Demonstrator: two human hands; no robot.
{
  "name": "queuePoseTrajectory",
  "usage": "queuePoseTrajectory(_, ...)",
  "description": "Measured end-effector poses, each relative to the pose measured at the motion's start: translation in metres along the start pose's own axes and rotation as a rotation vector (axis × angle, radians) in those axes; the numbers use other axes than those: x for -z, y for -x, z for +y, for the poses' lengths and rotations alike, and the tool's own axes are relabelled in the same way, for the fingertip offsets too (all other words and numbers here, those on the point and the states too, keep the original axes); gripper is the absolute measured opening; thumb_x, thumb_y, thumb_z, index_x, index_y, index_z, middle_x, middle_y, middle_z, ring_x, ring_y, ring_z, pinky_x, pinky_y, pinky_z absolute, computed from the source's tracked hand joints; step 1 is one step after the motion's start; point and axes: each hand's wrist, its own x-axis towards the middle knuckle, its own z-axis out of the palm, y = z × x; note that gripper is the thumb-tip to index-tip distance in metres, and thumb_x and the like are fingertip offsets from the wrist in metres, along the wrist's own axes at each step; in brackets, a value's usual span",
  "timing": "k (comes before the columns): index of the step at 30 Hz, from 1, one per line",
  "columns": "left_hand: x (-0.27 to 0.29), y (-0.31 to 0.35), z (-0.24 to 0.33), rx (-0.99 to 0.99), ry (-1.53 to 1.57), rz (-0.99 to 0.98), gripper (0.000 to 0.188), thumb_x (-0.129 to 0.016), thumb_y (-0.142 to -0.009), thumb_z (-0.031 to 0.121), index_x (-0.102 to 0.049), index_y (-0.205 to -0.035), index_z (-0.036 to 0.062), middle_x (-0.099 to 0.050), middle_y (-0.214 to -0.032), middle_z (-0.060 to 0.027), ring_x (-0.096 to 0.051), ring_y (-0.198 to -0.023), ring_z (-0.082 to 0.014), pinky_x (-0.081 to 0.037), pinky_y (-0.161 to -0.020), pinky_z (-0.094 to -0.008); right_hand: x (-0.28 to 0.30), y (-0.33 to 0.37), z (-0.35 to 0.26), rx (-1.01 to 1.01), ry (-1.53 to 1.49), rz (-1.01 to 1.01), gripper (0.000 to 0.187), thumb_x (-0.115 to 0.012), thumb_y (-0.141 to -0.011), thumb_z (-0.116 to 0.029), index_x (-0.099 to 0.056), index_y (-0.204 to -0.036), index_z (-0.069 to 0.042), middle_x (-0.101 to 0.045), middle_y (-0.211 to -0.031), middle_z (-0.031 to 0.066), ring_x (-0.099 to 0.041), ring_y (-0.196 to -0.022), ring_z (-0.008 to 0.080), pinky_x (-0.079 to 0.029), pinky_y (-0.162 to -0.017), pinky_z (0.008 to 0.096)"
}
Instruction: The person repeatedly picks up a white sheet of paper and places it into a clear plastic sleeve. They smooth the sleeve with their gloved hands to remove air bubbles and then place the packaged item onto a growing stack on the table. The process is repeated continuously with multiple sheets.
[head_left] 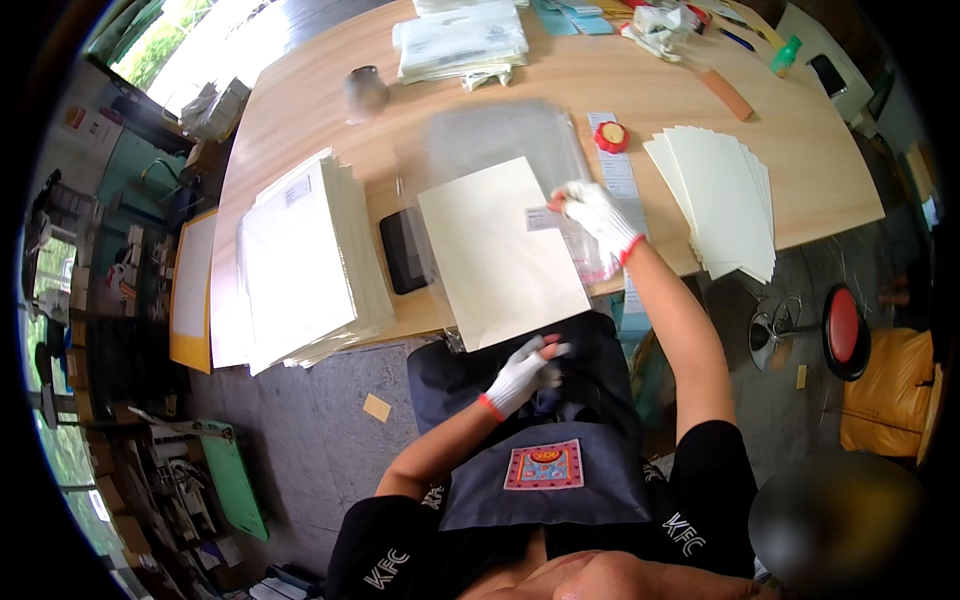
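Note:
A cream sheet [500,260] lies tilted in front of me, partly over a stack of clear plastic sleeves [500,130]. My right hand [600,215], in a white knit glove with bare fingertips, pinches the right edge of a small printed label [541,219] at the sheet's right side. Whether the label is fully stuck down cannot be told. My left hand [522,376], gloved the same way, is above my lap just below the sheet's bottom edge. Its fingers are loosely apart, somewhat blurred, with nothing seen in them.
Sleeved sheets with labels [300,260] are piled at the left beside a black phone [404,250]. A label strip [618,175] runs under a red round container [611,137]. Fanned cream sheets [722,200] lie right. A cup [366,92] and bagged stack [460,45] stand farther back.

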Motion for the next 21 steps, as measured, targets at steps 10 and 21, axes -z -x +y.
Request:
queuePoseTrajectory(10,0.048,0.051,0.027,-0.405,0.303,0.45,0.022,-0.062,-0.086,0.028,-0.054,-0.089,0.0077,-0.051,-0.063,0.0022,-0.051,-0.049,-0.0081,-0.046,-0.049,-0.0237,-0.046,-0.113,0.024,0.03,0.99,0.169,0.027,-0.07,-0.071,-0.026,-0.064,-0.094,-0.011,-0.059,-0.099,0.0097,-0.058,-0.088,0.0271,-0.047,-0.077,0.0358)
queuePoseTrajectory(21,0.026,0.085,0.098,-0.668,-0.349,0.315,0.024,-0.058,-0.089,0.025,-0.052,-0.09,0.0016,-0.058,-0.07,-0.0025,-0.055,-0.057,-0.0084,-0.043,-0.054,-0.0219,-0.041,0.129,-0.037,-0.565,0.742,-0.205,0.044,-0.046,-0.089,-0.045,-0.062,-0.079,-0.006,-0.065,-0.065,0.0066,-0.058,-0.053,0.0133,-0.043,-0.047,0.0294)
